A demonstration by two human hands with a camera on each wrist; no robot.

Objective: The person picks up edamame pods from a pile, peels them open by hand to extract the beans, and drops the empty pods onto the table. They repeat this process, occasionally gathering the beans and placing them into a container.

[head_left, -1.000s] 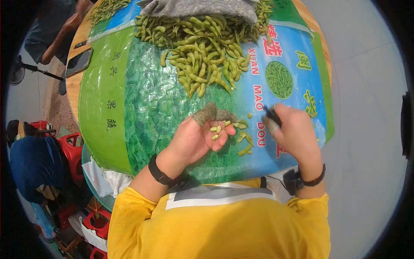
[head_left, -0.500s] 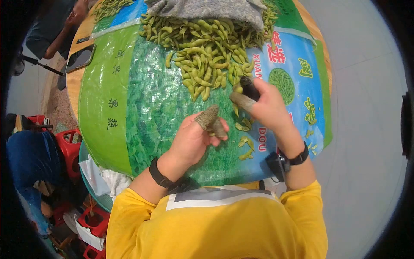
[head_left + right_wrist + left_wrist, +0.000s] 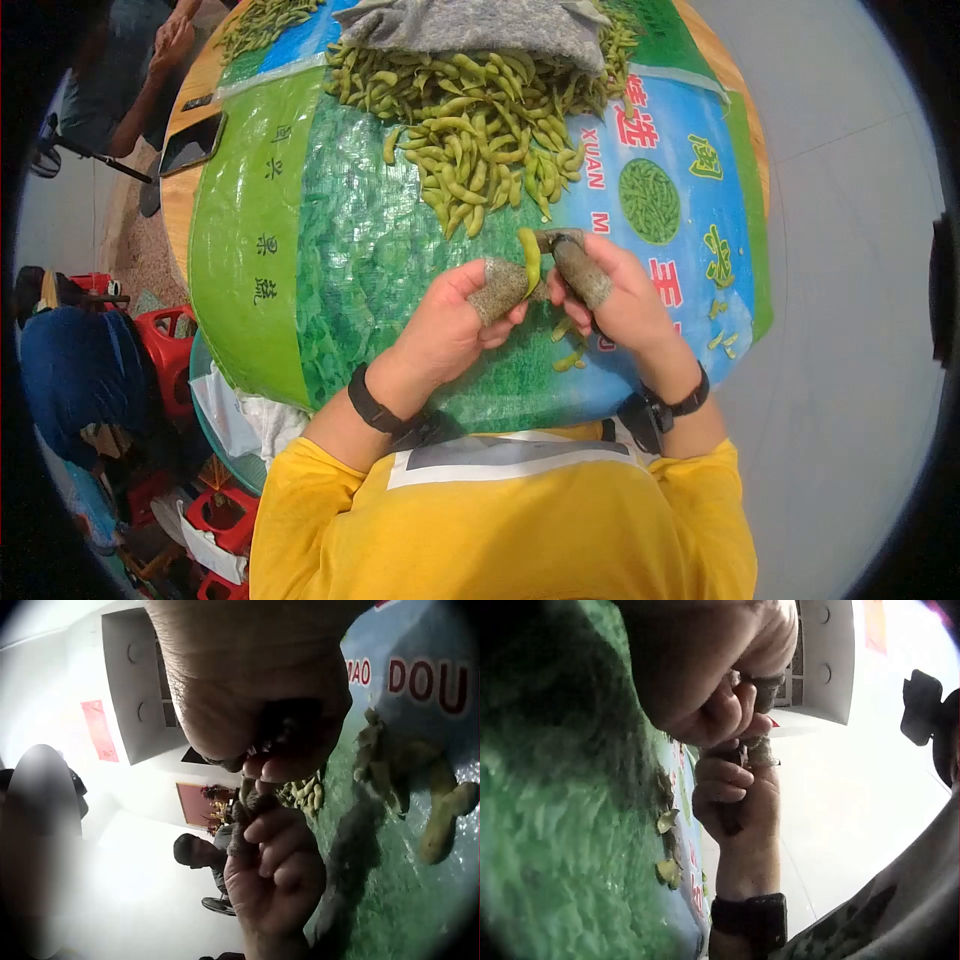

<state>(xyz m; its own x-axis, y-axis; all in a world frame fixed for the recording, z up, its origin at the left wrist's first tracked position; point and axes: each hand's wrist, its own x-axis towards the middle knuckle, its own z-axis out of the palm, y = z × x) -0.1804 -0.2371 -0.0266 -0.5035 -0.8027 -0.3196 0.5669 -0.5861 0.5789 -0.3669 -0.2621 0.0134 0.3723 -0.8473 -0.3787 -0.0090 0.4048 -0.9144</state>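
Note:
In the head view a green pod (image 3: 531,258) stands upright between the two hands, over the printed sheet (image 3: 350,250). My left hand (image 3: 462,312), with a grey-brown cover on its thumb, pinches the pod's lower part. The right hand (image 3: 617,293), its thumb also covered, meets the pod from the other side with curled fingers and has something dark in its palm. In the left wrist view the left hand (image 3: 720,675) touches the right hand (image 3: 739,791). Whether the left palm holds loose beans is hidden.
A large heap of pods (image 3: 470,150) lies beyond the hands, partly under a grey cloth (image 3: 470,25). Opened pods (image 3: 570,358) lie near the right hand. A phone (image 3: 193,143) rests at the table's left edge. Red stools (image 3: 165,350) and another person (image 3: 120,90) are at the left.
The right hand went to the pods' near edge and came back beside the left hand, with a pod now between them. The left hand's fingers closed from their earlier open palm, where beans showed.

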